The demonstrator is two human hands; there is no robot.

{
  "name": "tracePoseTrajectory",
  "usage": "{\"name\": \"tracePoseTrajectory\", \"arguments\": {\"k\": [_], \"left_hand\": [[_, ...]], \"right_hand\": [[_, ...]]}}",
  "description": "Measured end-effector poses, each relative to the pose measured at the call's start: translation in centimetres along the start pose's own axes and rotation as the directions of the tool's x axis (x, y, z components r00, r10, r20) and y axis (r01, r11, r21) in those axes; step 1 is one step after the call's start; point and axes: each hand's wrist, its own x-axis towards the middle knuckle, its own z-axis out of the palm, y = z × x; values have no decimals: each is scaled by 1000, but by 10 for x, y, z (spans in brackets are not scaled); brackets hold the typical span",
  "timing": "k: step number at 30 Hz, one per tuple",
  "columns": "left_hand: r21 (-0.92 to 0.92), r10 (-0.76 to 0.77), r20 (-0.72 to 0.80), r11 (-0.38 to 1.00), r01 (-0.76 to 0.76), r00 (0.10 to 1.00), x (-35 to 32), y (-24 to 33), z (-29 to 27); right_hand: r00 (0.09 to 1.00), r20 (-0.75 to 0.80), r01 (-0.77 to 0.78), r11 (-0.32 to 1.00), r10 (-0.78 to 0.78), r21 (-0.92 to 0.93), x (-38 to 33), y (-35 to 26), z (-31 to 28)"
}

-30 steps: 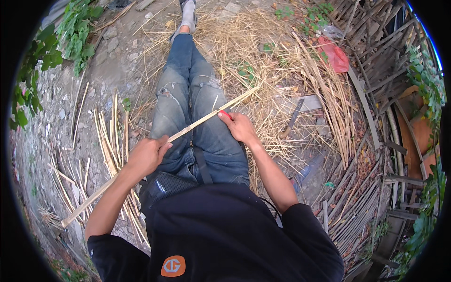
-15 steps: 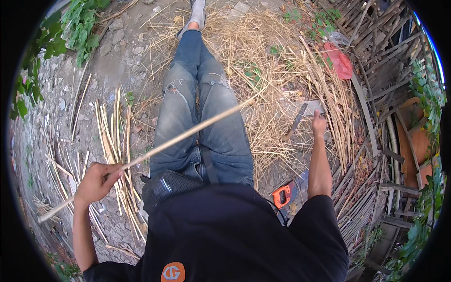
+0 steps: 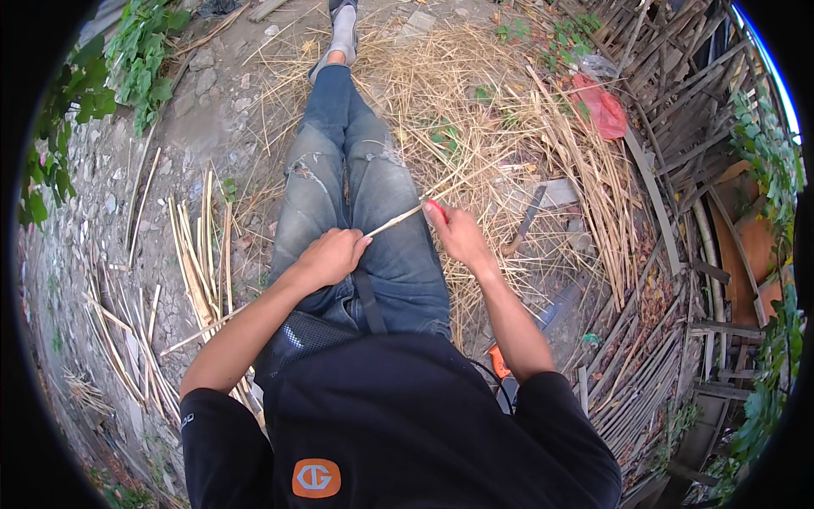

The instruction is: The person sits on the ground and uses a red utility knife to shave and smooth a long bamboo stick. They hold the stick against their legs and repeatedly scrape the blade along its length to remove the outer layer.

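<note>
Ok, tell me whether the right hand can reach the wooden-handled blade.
Likely yes: the wooden-handled blade lies uncovered beside the right hand, though that hand holds a red object.

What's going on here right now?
A person with legs stretched out is handling a thin wooden strip slanting across their jeans. The left hand grips the strip; the right hand, by its upper end, holds something small and red, mostly hidden by the fingers. More strips lie on the ground to the left, and a knife lies to the right, by the straw.
</note>
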Motion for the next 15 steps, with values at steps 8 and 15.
{"name": "tracePoseTrajectory", "arguments": {"k": [8, 15], "left_hand": [[26, -35, 51, 999, 34, 998, 9, -3, 9], [41, -16, 39, 999, 14, 999, 12, -4, 11]], "right_hand": [[997, 44, 61, 994, -58, -88, -20, -12, 36], [994, 29, 110, 990, -108, -87, -22, -15, 44]]}}
